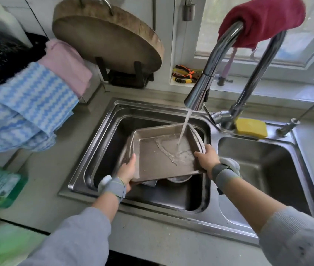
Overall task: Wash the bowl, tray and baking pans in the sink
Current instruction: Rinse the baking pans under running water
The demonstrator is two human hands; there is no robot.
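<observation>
A square metal baking pan (152, 156) is held tilted over the left sink basin (104, 135). My left hand (127, 170) grips its near left corner and my right hand (207, 159) grips its right edge. Water from the faucet (196, 95) runs into the pan and pools toward its near right side. Under the pan lie more metal dishes, with a round bowl rim (177, 179) and a curved rim (197, 135) showing; most of them is hidden.
The right basin (267, 169) holds nothing I can see. A yellow sponge (251, 128) lies behind it. A red cloth (263, 20) hangs on the faucet. Blue and pink cloths (29, 104) hang at left, and a round wooden board (106, 37) stands behind.
</observation>
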